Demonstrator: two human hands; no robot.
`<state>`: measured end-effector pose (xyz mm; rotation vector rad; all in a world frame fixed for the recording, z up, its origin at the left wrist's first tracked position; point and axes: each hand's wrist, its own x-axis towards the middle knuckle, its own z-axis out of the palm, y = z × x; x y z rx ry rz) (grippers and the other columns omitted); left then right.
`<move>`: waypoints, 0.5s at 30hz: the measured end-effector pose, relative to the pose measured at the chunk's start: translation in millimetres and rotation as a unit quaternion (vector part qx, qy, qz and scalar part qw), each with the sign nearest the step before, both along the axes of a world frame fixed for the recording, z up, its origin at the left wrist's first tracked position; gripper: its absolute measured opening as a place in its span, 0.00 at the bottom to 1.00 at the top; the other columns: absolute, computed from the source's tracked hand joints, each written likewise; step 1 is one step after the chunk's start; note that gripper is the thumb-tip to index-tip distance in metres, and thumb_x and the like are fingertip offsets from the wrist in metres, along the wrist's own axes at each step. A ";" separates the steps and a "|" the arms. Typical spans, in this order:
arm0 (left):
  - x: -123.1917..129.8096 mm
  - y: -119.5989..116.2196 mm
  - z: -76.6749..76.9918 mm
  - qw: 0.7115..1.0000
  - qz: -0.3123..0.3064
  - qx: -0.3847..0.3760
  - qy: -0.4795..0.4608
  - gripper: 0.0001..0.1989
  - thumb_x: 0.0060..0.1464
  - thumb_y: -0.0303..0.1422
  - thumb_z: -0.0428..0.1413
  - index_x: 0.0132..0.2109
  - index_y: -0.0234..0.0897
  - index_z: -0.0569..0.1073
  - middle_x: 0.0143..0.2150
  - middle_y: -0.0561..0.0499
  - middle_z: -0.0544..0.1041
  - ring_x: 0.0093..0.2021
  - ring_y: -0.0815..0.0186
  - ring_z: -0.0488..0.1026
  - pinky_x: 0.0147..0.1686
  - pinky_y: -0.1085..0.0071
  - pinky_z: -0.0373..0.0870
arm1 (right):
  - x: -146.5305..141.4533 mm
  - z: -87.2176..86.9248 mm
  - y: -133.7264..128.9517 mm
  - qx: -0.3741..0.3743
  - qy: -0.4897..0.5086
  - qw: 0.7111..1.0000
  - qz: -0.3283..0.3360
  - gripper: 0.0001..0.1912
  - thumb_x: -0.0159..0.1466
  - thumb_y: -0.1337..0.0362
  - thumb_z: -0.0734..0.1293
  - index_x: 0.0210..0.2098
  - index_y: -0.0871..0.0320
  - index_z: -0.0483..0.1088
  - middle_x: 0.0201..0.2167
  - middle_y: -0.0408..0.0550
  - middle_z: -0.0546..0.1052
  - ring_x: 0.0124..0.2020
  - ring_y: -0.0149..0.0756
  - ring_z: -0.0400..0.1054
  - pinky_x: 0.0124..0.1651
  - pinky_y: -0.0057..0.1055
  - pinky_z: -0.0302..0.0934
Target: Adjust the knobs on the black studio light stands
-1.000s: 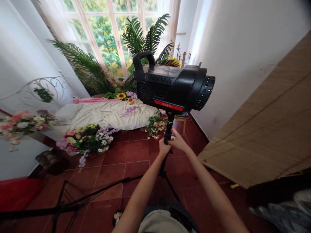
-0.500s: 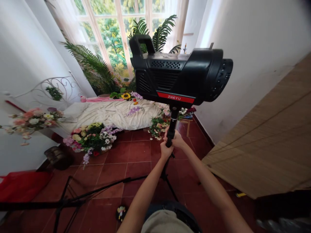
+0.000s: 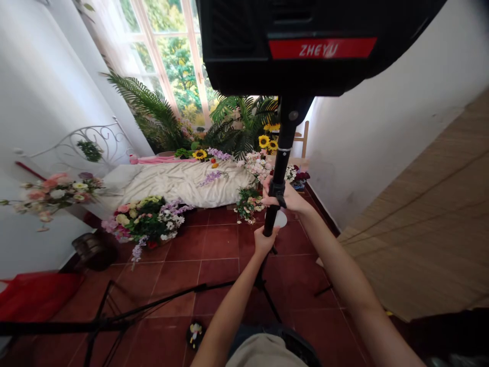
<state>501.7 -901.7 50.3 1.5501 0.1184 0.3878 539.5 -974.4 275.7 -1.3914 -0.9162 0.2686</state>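
A black studio light (image 3: 282, 71) with a red ZHEYU label fills the top of the view, its upper part cut off by the frame. It sits on the black pole of a light stand (image 3: 281, 162). Around the lower part of that pole my left hand (image 3: 264, 240) is closed. Higher up, my right hand (image 3: 289, 197) wraps the pole at its locking collar (image 3: 276, 189); some of its fingers are hidden behind. The stand's legs (image 3: 273, 306) spread on the floor below my arms.
A bed (image 3: 183, 183) with cream cloth and flower bunches (image 3: 143, 219) lies ahead, before a window. On the left floor runs another black stand (image 3: 153, 300). A wooden panel (image 3: 420, 224) leans at the right. A white round object (image 3: 280, 219) shows behind the pole.
The light and upper pole have risen and come nearer the camera. My right hand has moved up with the collar, apart from my left hand, which stays low on the pole.
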 end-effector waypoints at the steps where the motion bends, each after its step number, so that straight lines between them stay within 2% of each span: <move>1: 0.1 -0.1 -0.3 1.000 0.000 -0.001 0.000 0.21 0.44 0.48 0.58 0.24 0.32 0.72 0.19 0.51 0.71 0.19 0.72 0.65 0.20 0.76 0.60 | 2.4 4.6 -1.3 0.001 -0.004 1.000 0.005 0.19 0.47 0.61 0.74 0.29 0.56 0.59 0.21 0.37 0.66 0.21 0.27 0.62 0.26 0.27 0.59; 6: 1.8 -1.3 -0.9 1.000 0.009 0.014 0.012 0.22 0.46 0.50 0.56 0.22 0.32 0.71 0.17 0.51 0.69 0.18 0.72 0.64 0.19 0.76 0.59 | 8.3 11.2 -0.8 0.023 -0.023 0.999 -0.015 0.21 0.47 0.57 0.75 0.31 0.56 0.60 0.22 0.36 0.66 0.23 0.27 0.62 0.26 0.26 0.60; 11: 3.6 -2.9 0.0 0.999 0.019 0.028 0.019 0.23 0.47 0.50 0.55 0.21 0.33 0.72 0.16 0.51 0.68 0.18 0.71 0.65 0.19 0.76 0.59 | 2.4 15.5 -0.6 0.021 -0.050 0.996 -0.064 0.22 0.47 0.55 0.74 0.34 0.56 0.62 0.26 0.39 0.68 0.29 0.30 0.66 0.30 0.26 0.62; 13: 4.2 -2.9 0.6 0.999 0.019 0.032 0.021 0.23 0.47 0.50 0.55 0.21 0.33 0.72 0.15 0.51 0.68 0.19 0.70 0.66 0.19 0.76 0.59 | -0.7 12.2 -6.5 0.018 -0.052 0.995 -0.088 0.22 0.49 0.55 0.74 0.37 0.55 0.63 0.28 0.40 0.69 0.32 0.31 0.67 0.32 0.27 0.63; 15: 4.4 -2.6 1.2 0.999 0.020 0.038 0.017 0.23 0.47 0.50 0.55 0.21 0.33 0.71 0.15 0.51 0.68 0.19 0.70 0.66 0.20 0.76 0.60 | -4.4 -2.4 -18.1 0.022 -0.034 0.992 -0.119 0.23 0.51 0.54 0.72 0.41 0.55 0.62 0.31 0.42 0.70 0.34 0.32 0.67 0.35 0.27 0.64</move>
